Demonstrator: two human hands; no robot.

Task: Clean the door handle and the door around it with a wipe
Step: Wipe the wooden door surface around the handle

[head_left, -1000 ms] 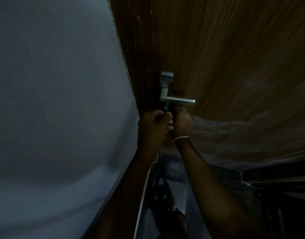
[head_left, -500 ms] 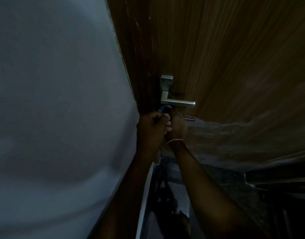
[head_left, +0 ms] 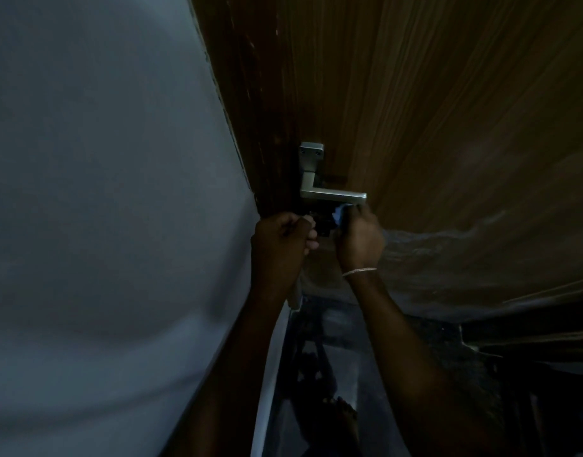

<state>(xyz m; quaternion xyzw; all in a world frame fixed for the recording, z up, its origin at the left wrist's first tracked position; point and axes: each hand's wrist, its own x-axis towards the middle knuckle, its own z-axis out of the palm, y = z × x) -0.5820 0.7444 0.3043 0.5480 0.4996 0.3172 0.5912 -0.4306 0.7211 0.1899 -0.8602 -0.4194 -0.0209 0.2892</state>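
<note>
A silver lever door handle [head_left: 329,192] with a square plate sits on a brown wooden door [head_left: 432,103] in dim light. My right hand [head_left: 359,239] is shut on a pale blue wipe [head_left: 339,215] and presses it under the lever's free end. A thin bracelet circles that wrist. My left hand [head_left: 280,242] is a closed fist at the door's edge, just below and left of the handle; what it grips is hidden. A dark lock part shows between the two hands.
A pale grey wall [head_left: 102,209] fills the left side. Crinkled clear plastic film [head_left: 465,268] covers the lower part of the door. A dark glossy floor [head_left: 333,374] and my bare foot [head_left: 341,413] show below.
My right hand has slid to the right with the wipe, away from my left fist, and now lies under the lever's end. The left hand has stayed in place.
</note>
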